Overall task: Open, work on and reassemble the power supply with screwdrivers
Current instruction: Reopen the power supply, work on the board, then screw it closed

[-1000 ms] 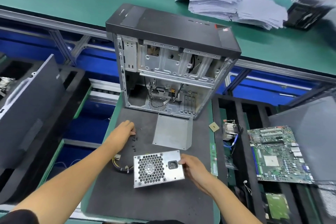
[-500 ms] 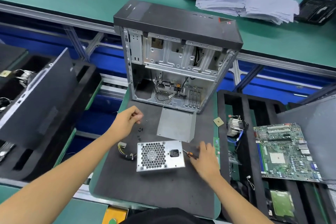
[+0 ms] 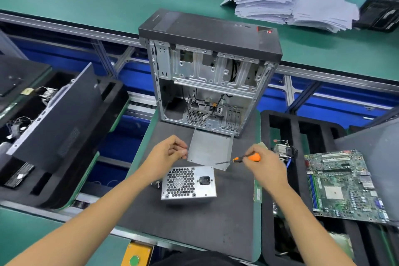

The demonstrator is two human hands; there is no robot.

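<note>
- The power supply [image 3: 189, 183], a silver metal box, is shown lying on the dark mat of the surface [image 3: 194, 229], its honeycomb fan grille and socket facing up; it is held by neither hand.
- The right hand [image 3: 262, 163] is closed round a screwdriver [image 3: 238, 159] by its orange handle. The long axis of the tool runs nearly level, with the tip directed toward the left hand.
- From this grip the power supply lies below and toward the left hand; the tip is held just above the far corner of the box and apart from it.
- The left hand [image 3: 167, 152] is shown with fingers curled and fingertips pinched together; whether a screw is pinched there cannot be told.
- From the left grip the box lies just below and toward the body. Both hands are about equally near it.
- The next move is judged to turn on bringing the tip down onto a screw point on the box.
- Beyond both grips an open computer case [image 3: 210, 84] stands with its cavity facing the viewer; brackets, cables and a round grille are seen inside.
- A flat metal plate [image 3: 209, 149] lies between the case and the power supply.
- Beyond the right grip a black foam tray [image 3: 280, 123] holds a heatsink [image 3: 282, 151] and carries a green circuit board [image 3: 343, 185].
</note>
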